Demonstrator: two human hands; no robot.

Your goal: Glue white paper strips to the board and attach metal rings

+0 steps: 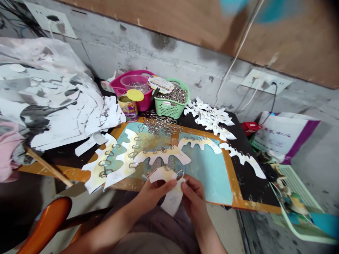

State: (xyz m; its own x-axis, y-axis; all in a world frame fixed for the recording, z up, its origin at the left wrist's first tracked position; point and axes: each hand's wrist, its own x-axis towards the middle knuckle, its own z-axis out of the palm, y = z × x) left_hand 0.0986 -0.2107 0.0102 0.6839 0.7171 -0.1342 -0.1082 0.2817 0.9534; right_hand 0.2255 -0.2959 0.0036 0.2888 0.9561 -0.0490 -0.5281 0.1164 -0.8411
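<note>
In the head view a white cut-out piece (171, 203) with tabs and metal rings is held above my lap, at the table's front edge. My left hand (155, 192) pinches it from the left, thumb on top. On the other side, my right hand (194, 194) has thumb and fingers closed on its upper right tab, beside a metal ring (180, 174) there. Just beyond lies a similar ringed piece (165, 155). More ringed pieces lie left, one being the outer piece (99, 162). A shorter ringed piece (200, 144) is farther right.
Loose metal rings (160, 126) are heaped at the back, before a green basket (169, 107) full of rings and a pink basket (145, 102). An open can (128, 109) stands beside them. White cut-outs (71, 106) pile left; finished-looking ringed pieces (209, 116) stack right. A wooden chair arm (50, 222) is lower left.
</note>
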